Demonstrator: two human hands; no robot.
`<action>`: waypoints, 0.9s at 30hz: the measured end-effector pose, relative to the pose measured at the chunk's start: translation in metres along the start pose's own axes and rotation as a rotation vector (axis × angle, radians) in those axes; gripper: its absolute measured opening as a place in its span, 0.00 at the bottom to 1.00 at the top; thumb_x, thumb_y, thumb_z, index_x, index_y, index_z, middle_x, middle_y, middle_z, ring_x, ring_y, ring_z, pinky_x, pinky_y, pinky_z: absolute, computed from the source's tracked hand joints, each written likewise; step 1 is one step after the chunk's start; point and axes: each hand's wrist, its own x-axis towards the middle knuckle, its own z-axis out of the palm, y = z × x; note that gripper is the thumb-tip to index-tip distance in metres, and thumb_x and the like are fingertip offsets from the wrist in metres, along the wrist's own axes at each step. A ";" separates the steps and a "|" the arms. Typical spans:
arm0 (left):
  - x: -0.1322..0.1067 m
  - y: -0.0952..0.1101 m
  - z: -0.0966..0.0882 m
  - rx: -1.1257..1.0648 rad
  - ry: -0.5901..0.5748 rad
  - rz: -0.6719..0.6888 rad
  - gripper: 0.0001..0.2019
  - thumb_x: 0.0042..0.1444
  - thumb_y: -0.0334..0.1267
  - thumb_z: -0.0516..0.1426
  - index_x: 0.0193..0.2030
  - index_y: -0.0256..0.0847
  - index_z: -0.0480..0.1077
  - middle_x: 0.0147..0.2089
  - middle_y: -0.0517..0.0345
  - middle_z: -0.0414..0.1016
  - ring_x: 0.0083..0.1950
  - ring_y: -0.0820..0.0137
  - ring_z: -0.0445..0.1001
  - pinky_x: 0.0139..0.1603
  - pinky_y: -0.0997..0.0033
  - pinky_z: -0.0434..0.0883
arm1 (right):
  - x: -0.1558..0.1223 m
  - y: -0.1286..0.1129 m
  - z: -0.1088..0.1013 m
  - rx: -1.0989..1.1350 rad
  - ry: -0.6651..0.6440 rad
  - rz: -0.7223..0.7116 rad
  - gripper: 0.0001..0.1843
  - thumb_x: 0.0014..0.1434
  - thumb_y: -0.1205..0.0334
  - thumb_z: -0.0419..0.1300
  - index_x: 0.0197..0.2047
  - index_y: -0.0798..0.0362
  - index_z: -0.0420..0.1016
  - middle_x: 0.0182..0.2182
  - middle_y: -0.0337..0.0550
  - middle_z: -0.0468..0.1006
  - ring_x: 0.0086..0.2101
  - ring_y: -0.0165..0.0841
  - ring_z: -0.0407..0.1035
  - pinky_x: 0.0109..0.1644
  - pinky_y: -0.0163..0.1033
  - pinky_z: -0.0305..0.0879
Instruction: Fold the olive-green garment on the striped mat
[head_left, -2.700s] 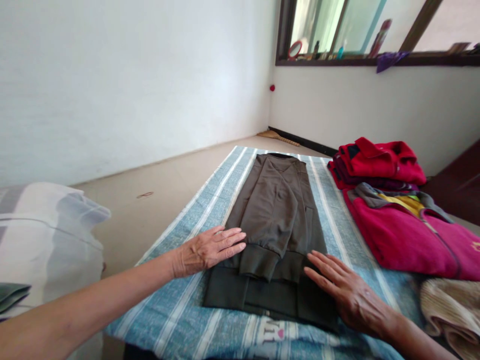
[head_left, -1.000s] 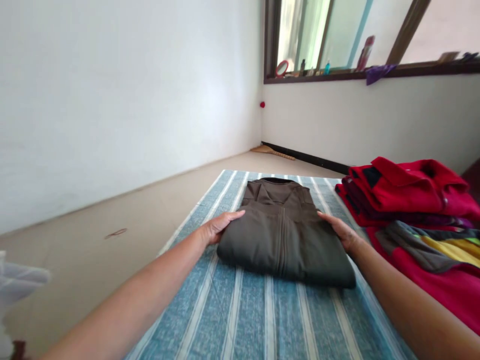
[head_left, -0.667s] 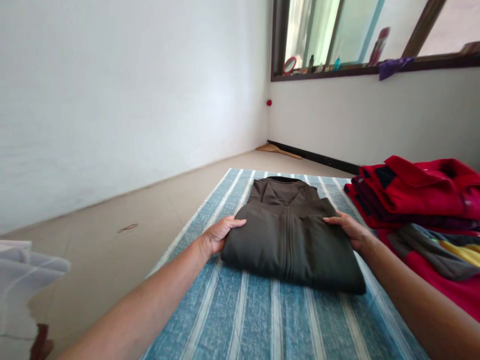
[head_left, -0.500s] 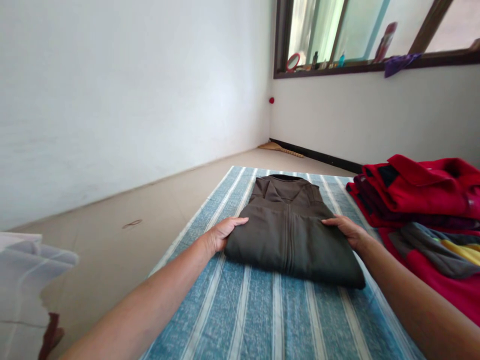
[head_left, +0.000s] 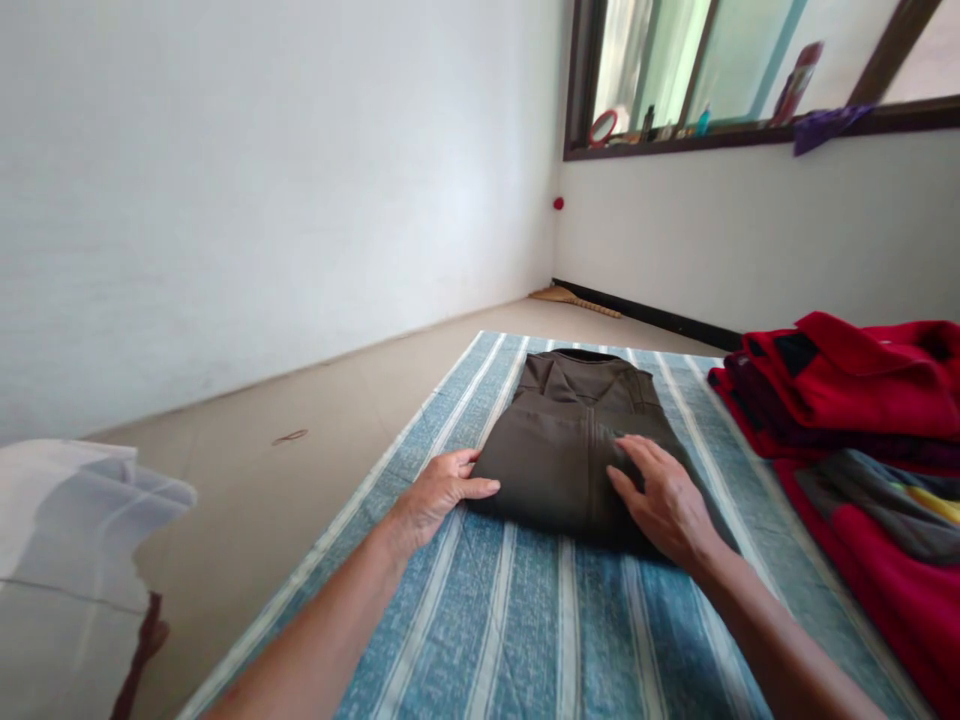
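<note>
A folded dark jacket (head_left: 540,450) with a zip line down its middle lies on the blue and white striped cloth (head_left: 480,640). Its collar end points away from me. At the jacket's near left corner is my left hand (head_left: 439,490), open, thumb apart from the fingers and touching the edge. My right hand (head_left: 667,495) rests palm down over the right part of the jacket, fingers stretched out. It covers some of the jacket's front right area.
Folded red clothes (head_left: 862,380) are stacked at the right, with a grey and yellow garment (head_left: 877,500) nearer me. White sheer fabric (head_left: 67,550) hangs at the lower left. A broom (head_left: 574,298) lies on the floor by the wall. A mirror (head_left: 602,128) stands on the windowsill.
My right hand has moved from the jacket's right edge inward onto its top. My left hand has loosened its pinch at the left edge. The view has shifted slightly left.
</note>
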 end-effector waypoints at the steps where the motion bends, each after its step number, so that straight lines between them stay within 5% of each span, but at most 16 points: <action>1: 0.000 -0.002 -0.001 -0.009 -0.001 -0.004 0.28 0.39 0.34 0.68 0.50 0.33 0.71 0.50 0.46 0.77 0.53 0.56 0.73 0.58 0.59 0.64 | -0.003 0.003 0.008 0.006 -0.041 0.021 0.20 0.60 0.52 0.52 0.50 0.54 0.71 0.49 0.52 0.74 0.50 0.43 0.69 0.55 0.50 0.64; 10: -0.006 0.004 -0.004 0.010 -0.140 -0.049 0.30 0.40 0.31 0.67 0.53 0.33 0.69 0.50 0.46 0.77 0.50 0.56 0.75 0.54 0.59 0.67 | -0.009 0.028 0.028 0.004 -0.072 0.021 0.23 0.60 0.50 0.51 0.52 0.55 0.71 0.51 0.54 0.73 0.52 0.45 0.67 0.56 0.52 0.64; 22: -0.009 0.002 0.007 0.063 -0.098 0.013 0.39 0.38 0.28 0.68 0.60 0.41 0.64 0.58 0.50 0.72 0.56 0.56 0.70 0.57 0.62 0.66 | -0.008 0.023 0.025 -0.009 -0.088 0.030 0.21 0.60 0.51 0.52 0.52 0.53 0.71 0.52 0.53 0.73 0.53 0.44 0.65 0.57 0.52 0.62; 27: -0.007 -0.003 0.008 0.061 -0.011 0.056 0.38 0.37 0.28 0.67 0.60 0.35 0.64 0.55 0.50 0.74 0.56 0.56 0.70 0.56 0.64 0.65 | -0.008 0.023 0.025 -0.022 -0.103 0.043 0.22 0.61 0.51 0.51 0.52 0.55 0.70 0.52 0.54 0.72 0.54 0.45 0.65 0.57 0.53 0.61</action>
